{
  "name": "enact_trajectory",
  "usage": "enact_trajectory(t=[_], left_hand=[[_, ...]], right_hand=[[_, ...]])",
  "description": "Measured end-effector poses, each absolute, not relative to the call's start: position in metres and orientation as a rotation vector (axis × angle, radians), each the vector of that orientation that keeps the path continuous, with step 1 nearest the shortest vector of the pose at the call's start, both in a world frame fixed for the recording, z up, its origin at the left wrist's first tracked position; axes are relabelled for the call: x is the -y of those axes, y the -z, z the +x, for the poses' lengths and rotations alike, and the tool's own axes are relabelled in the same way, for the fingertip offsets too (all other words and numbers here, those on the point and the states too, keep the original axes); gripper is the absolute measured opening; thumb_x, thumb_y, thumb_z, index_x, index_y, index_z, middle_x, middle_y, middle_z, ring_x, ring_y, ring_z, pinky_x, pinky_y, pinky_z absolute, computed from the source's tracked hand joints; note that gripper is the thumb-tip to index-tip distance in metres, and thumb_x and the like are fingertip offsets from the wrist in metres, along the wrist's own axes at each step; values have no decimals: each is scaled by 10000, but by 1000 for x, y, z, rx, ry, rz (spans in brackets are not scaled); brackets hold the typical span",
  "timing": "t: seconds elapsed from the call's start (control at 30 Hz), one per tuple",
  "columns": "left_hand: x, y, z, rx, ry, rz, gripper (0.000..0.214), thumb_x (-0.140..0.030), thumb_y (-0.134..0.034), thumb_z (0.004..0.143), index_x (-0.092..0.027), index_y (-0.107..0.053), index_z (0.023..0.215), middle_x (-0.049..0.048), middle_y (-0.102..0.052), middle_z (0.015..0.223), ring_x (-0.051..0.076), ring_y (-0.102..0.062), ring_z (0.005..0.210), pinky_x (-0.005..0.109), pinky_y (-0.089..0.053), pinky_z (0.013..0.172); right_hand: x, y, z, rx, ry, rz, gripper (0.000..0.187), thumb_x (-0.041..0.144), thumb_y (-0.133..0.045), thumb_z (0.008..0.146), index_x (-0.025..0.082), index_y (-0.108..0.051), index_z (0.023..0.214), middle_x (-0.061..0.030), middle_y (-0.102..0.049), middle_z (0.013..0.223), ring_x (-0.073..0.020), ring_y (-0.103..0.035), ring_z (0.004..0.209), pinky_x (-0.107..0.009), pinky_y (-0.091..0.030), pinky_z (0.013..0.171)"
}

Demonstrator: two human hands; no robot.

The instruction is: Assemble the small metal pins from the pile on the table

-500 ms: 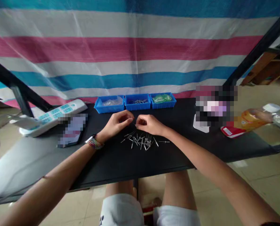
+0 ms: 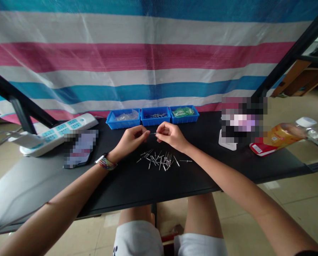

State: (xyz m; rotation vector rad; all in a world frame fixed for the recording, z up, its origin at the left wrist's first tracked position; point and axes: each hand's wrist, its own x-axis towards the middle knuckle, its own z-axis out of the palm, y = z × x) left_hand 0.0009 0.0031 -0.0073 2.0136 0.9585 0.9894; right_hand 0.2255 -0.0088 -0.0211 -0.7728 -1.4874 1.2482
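Observation:
A thin silvery blind rivet (image 2: 152, 133) spans the small gap between my two hands, just above the black table. My left hand (image 2: 134, 140), with a band on its wrist, pinches one end between thumb and forefinger. At the other end, the thumb and fingers of my right hand (image 2: 172, 137) are closed on it. Below the hands lies a loose pile of blind rivets (image 2: 160, 160), pointing in various directions. Behind them, a middle blue bin (image 2: 155, 121) holds more rivets.
A left blue bin (image 2: 124, 124) holds clear plastic bags, a right blue bin (image 2: 184, 118) a green packet. At left are a power strip (image 2: 65, 129) and a phone (image 2: 82, 149). A bottle (image 2: 289, 133) and a white case (image 2: 227, 142) stand at right. A striped sheet (image 2: 153, 57) hangs behind.
My right hand has turned and risen slightly, and the rivet between the fingertips now shows clearly. The left hand has hardly moved. The pile looks the same.

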Motion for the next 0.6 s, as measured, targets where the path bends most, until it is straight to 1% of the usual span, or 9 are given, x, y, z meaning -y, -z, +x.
enact_trajectory(t=[0.1, 0.23, 0.3, 0.37, 0.47, 0.6], left_hand=[[-3, 7, 1, -982, -996, 2017, 484, -576, -635, 998, -165, -615, 744, 10, -617, 668, 122, -528, 597, 237, -404, 572], [-3, 6, 0, -977, -992, 2011, 506, -591, -602, 1016, -166, -614, 743, 20, -628, 672, 134, -554, 609, 247, -425, 583], [-3, 6, -1, -932, -985, 1990, 468, -579, -606, 1020, -167, -628, 799, 25, -644, 709, 144, -577, 640, 254, -454, 606], [-3, 7, -2, -883, -991, 1952, 398, -546, -647, 1007, -170, -637, 876, 19, -646, 742, 145, -583, 660, 255, -471, 622], [-2, 7, -1, -848, -1031, 1902, 324, -491, -711, 975, -176, -635, 959, 7, -630, 771, 142, -576, 670, 251, -479, 624], [-1, 4, 1, -836, -1053, 1924, 304, -470, -705, 973, -179, -633, 928, 11, -625, 802, 140, -573, 673, 253, -489, 624]], right_hand=[[8, 21, 226, 1482, -1203, -764, 254, 349, -817, 812, 192, -630, 882, 13, -669, 782, -144, -699, 674, -294, -593, 656], [8, 22, 226, 1505, -1162, -806, 311, 458, -809, 844, 190, -656, 883, -4, -689, 775, -138, -682, 652, -288, -591, 634], [7, 23, 226, 1507, -1146, -833, 371, 535, -790, 858, 188, -665, 881, -16, -705, 784, -132, -667, 624, -279, -580, 600], [7, 24, 226, 1500, -1134, -851, 416, 589, -766, 869, 185, -671, 878, -23, -715, 786, -125, -655, 594, -269, -564, 566], [6, 26, 226, 1500, -1134, -851, 440, 612, -752, 879, 179, -677, 869, -24, -718, 774, -121, -650, 568, -260, -551, 547], [7, 27, 225, 1503, -1150, -840, 421, 593, -748, 888, 178, -678, 862, -28, -723, 779, -121, -653, 562, -259, -547, 544]])
